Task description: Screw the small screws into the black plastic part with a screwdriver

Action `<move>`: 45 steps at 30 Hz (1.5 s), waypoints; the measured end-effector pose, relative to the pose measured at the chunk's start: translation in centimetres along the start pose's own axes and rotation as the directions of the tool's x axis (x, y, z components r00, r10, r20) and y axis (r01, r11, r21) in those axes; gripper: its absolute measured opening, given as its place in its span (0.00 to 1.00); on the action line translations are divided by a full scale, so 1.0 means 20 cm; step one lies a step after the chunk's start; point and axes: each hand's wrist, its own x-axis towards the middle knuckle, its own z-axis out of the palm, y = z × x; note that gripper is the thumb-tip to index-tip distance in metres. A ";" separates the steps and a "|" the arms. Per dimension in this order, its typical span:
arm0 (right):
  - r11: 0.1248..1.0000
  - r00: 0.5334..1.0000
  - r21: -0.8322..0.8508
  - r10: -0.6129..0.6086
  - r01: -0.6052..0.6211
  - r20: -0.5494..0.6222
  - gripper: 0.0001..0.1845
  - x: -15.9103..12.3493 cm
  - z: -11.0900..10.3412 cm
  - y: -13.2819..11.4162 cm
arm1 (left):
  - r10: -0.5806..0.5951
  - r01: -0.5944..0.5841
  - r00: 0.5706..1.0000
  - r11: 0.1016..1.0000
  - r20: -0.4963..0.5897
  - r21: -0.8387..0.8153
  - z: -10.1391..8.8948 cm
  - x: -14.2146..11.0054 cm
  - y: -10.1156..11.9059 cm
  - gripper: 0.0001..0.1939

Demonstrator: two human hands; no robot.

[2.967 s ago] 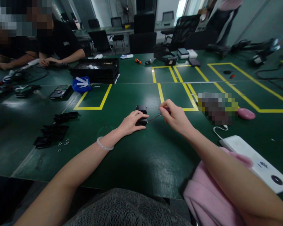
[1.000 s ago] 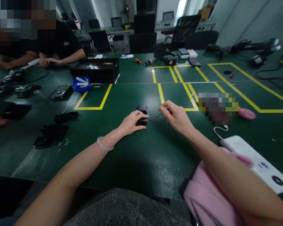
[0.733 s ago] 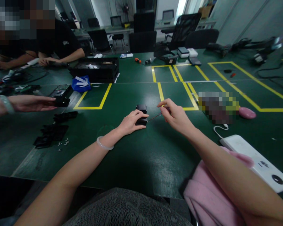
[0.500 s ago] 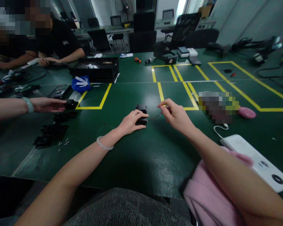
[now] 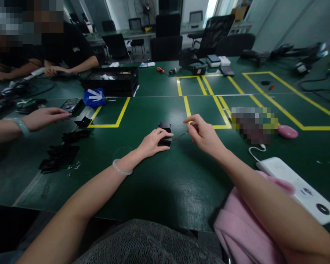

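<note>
My left hand [image 5: 154, 142] is closed over a small black block-shaped part [image 5: 165, 127] and presses it to the green table. Its fingers hide much of the part. In my right hand [image 5: 202, 134] is a screwdriver [image 5: 180, 136], its handle mostly covered by the fingers. The thin shaft slants down to the left, and its tip meets the right side of the black part. Left of my hands lie several black plastic parts [image 5: 61, 153] and a few small screws [image 5: 77, 165].
A co-worker's hand [image 5: 45, 119] hovers above black parts at the left. Farther back stand a black bin [image 5: 110, 80] and a blue packet [image 5: 95, 97]. On the right are a pink mouse-like object [image 5: 288, 131], a white power bank-like box [image 5: 297, 187] and pink cloth [image 5: 236, 220].
The co-worker's hand at the left has drawn back from a black part, which now lies on the table. My hands, the black part and the screwdriver have hardly moved.
</note>
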 end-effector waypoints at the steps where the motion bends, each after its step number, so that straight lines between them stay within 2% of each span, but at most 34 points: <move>1: 1.000 1.000 -0.001 0.002 -0.002 0.005 0.08 0.00 0.00 0.00 | -0.001 0.001 1.000 1.000 -0.001 -0.001 0.00 0.00 0.00 0.25; 5: 0.999 0.999 -0.026 0.033 -0.032 0.008 0.10 0.00 0.00 0.00 | -0.005 0.005 1.000 1.000 -0.001 0.001 0.00 0.00 0.00 0.25; 13: 1.000 1.000 0.010 0.021 -0.021 0.000 0.07 0.00 0.00 0.00 | -0.002 0.002 1.000 1.000 -0.006 0.007 0.00 0.00 0.00 0.25; 16: 0.999 0.999 -0.019 0.035 -0.035 -0.010 0.12 0.00 0.00 0.00 | -0.002 0.002 1.000 1.000 -0.004 0.007 0.00 0.00 0.00 0.25; 22: 1.000 1.000 0.017 0.024 -0.023 -0.009 0.06 0.00 0.00 -0.01 | -0.017 0.017 1.000 1.000 0.004 0.007 0.00 0.00 0.00 0.25; 27: 1.000 1.000 -0.015 0.026 -0.027 -0.011 0.13 0.00 0.00 0.00 | -0.012 0.012 1.000 1.000 0.007 0.006 0.00 0.00 0.01 0.24; 33: 0.999 0.999 0.019 0.034 -0.034 -0.006 0.06 0.00 0.00 -0.02 | 0.000 0.000 1.000 1.000 -0.003 0.012 0.00 0.00 0.00 0.24; 39: 0.999 0.999 -0.042 0.030 -0.031 -0.012 0.12 0.00 0.00 -0.01 | 0.002 -0.002 1.000 1.000 -0.005 0.012 0.00 0.00 0.00 0.25; 43: 1.000 1.000 -0.018 0.019 -0.019 -0.002 0.05 0.01 0.00 -0.01 | 0.001 -0.001 1.000 1.000 -0.006 0.014 0.01 0.01 -0.01 0.25; 45: 0.999 1.000 -0.027 0.018 -0.018 0.000 0.04 0.01 0.00 -0.01 | 0.000 0.000 1.000 1.000 -0.005 0.015 0.00 0.00 -0.01 0.24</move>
